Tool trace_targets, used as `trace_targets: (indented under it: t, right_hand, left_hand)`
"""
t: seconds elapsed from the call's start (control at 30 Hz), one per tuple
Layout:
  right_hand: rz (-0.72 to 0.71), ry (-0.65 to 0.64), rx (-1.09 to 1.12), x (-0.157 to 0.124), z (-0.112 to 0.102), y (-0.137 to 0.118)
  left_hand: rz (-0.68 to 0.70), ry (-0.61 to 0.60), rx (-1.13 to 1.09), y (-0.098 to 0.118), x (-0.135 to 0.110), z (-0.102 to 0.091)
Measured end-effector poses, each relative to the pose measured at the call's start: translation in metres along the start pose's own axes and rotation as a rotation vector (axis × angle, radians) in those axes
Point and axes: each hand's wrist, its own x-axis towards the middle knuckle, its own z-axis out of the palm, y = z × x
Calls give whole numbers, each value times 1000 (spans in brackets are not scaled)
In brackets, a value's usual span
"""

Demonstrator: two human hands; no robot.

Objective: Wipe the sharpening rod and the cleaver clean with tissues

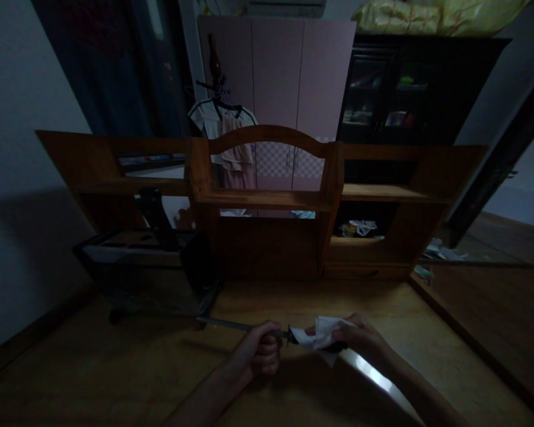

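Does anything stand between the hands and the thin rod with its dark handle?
Yes, for the right hand: a white cloth or tissue lies between it and part of the dark handle. Whether that hand also touches the handle is unclear. Nothing visible separates the left hand from the rod.

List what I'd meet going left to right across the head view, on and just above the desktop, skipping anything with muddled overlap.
Black-framed box → left hand → dark guard → white cloth. Skipped for overlap: thin rod, right hand.
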Motion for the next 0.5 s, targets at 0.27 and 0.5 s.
trace_targets:
  t: [0.27, 0.5]
  right_hand:
    - [39, 278, -12, -4, -31, 12]
    - [-111, 498, -211, -5, -39, -1]
  left_hand:
    - [17, -45, 22, 0, -4, 0]
    - [76, -7, -5, 7, -3, -5]
